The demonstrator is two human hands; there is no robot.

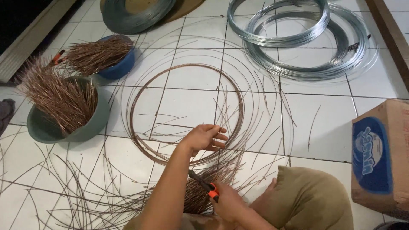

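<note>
Copper-coloured wire ring (186,113) lies flat on the white tiled floor (324,127), right in front of me. My left hand (205,138) rests at the ring's near edge, fingers loosely spread, tips touching thin wire strands there; whether it pinches one I cannot tell. My right hand (228,202) sits lower, closed round orange-handled cutters (204,185), whose dark nose points up-left. Just beside the cutters, a heap of short cut wire pieces (200,194) lies by my knee (306,196).

Loose long strands scatter over the tiles to the left. Further left, a grey-green bowl (91,123) bristles with cut pieces; behind it a blue bowl (121,66) holds more. Far side: coils of silvery wire (306,64) at right, a darker grey coil (132,17) at left. Cardboard box (379,157) at right edge.
</note>
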